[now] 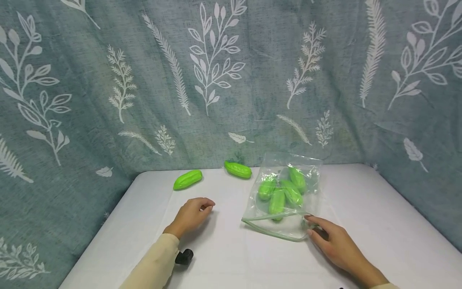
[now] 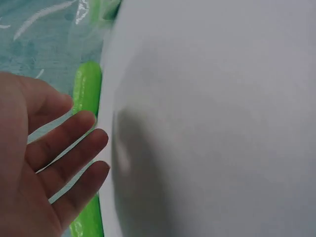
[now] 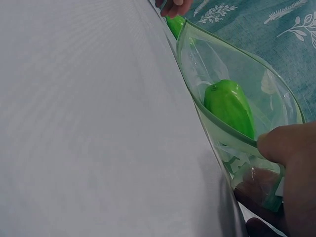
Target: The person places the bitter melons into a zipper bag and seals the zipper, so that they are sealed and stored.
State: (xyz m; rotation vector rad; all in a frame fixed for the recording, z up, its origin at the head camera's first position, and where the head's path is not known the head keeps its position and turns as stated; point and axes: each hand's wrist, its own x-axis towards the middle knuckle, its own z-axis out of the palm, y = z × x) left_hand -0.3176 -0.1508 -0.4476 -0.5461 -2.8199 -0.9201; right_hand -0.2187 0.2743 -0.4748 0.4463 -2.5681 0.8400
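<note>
A clear zip bag (image 1: 260, 204) with a green-edged mouth lies on the table, holding several green cucumbers (image 1: 277, 200). Its mouth gapes toward the person. My right hand (image 1: 333, 243) pinches the right corner of that mouth; in the right wrist view the thumb lies on the green rim (image 3: 232, 129), with fingers on the bag's other side. Left of the bag, my left hand (image 1: 193, 215) is over the table with fingers loosely bent and nothing held. Two loose cucumbers lie beyond it, one at left (image 1: 187, 179) and one nearer the bag (image 1: 238, 169).
The white table (image 1: 223, 265) ends at the back against a grey-green curtain (image 1: 162, 80) with white leaf prints, which also hangs at both sides. A black strap piece (image 1: 184, 257) sits at the left wrist.
</note>
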